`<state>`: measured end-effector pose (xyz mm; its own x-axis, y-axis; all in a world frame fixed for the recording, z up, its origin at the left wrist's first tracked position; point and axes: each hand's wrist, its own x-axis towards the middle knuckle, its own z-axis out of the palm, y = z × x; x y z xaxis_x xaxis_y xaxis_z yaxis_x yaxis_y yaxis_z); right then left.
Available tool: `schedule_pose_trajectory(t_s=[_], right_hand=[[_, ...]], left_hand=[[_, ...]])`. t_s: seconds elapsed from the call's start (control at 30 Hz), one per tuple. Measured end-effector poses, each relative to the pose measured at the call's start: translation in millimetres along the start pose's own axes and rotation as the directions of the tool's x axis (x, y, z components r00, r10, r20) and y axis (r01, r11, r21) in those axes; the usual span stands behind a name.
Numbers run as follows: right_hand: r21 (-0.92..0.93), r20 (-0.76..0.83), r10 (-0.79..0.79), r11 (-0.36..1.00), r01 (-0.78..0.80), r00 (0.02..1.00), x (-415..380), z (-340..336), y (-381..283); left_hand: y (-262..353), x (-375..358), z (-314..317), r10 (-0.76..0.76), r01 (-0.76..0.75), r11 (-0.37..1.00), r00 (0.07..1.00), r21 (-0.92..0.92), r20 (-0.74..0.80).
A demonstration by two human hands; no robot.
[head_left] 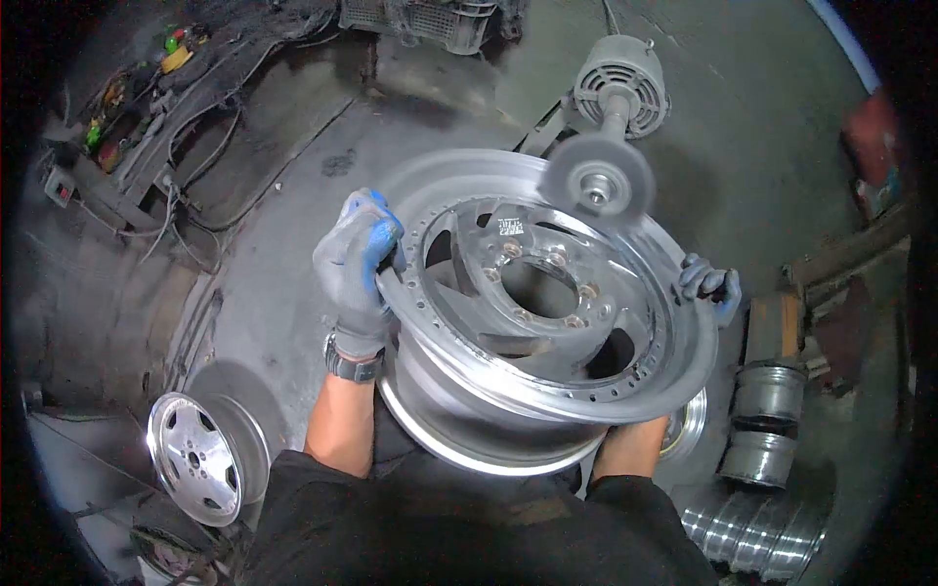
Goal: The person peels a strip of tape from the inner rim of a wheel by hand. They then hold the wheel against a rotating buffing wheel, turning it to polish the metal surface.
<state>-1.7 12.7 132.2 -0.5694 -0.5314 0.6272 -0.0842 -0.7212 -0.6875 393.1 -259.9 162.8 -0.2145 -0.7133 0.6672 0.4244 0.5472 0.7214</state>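
Observation:
A large silver wheel rim [469, 366] is held up in front of me, tilted so its spoked face looks upward. My left hand [360, 256], in a grey and blue work glove, is closed round its left edge. At the right edge, the gloved fingers of my right hand [710, 285] curl over the lip; the rest of that hand is behind the rim. A round buffing wheel [596, 181], blurred at its edge, overlaps the rim's far upper right side. It sits on the shaft of a grey electric motor [622, 83].
Another silver rim [200, 459] stands on the floor at lower left. Polished rim barrels [762, 459] are stacked at right, with more cylinders [757, 535] below. Cables [176, 195] hang along the left wall. A plastic crate [420, 21] sits at the back.

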Motion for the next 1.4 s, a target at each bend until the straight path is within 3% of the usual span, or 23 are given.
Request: schedule_pose_trajectory(t_s=[0.17,0.23,0.47,0.53,0.67,0.83,1.07,1.13,1.4], right_hand=[[0.011,-0.081,-0.037,0.999,0.038,0.996,-2.0,-1.0,0.7],[0.013,-0.079,-0.045,0.999,0.046,0.996,-1.1,0.0,0.2],[0.069,-0.105,-0.003,0.998,0.01,0.995,2.4,3.5,5.8],[0.047,-0.159,-0.03,0.998,0.038,0.987,-0.6,-0.7,12.2],[0.025,-0.194,-0.032,0.999,0.037,0.981,-5.5,-0.9,10.8],[0.037,-0.194,-0.021,0.999,0.029,0.981,-5.0,3.8,9.9],[0.05,-0.198,-0.007,0.999,0.017,0.98,-5.3,4.6,12.2],[0.058,-0.203,-0.013,0.998,0.026,0.979,-3.7,3.0,13.3],[0.055,-0.221,-0.004,0.998,0.017,0.975,-7.0,3.1,10.0]], left_hand=[[4.3,2.1,1.1,-0.001,0.001,1.0,1.0,0.03,0.026],[0.8,3.9,3.4,0.072,-0.073,0.996,0.997,0.045,0.019],[13.9,-1.3,6.0,0.053,-0.053,0.992,0.999,0.117,0.005],[21.1,-1.8,7.0,-0.022,0.022,0.995,1.0,0.096,-0.009],[18.8,0.8,10.8,-0.033,0.034,0.997,0.999,0.075,-0.015],[18.1,1.4,9.3,0.088,-0.088,0.983,0.996,0.159,0.01],[19.1,-2.1,7.8,0.043,-0.041,0.993,0.999,0.108,-0.018],[19.4,-0.6,7.9,0.137,-0.137,0.974,0.991,0.182,0.014],[25.5,-4.8,9.6,0.056,-0.054,0.988,0.998,0.144,-0.012]])
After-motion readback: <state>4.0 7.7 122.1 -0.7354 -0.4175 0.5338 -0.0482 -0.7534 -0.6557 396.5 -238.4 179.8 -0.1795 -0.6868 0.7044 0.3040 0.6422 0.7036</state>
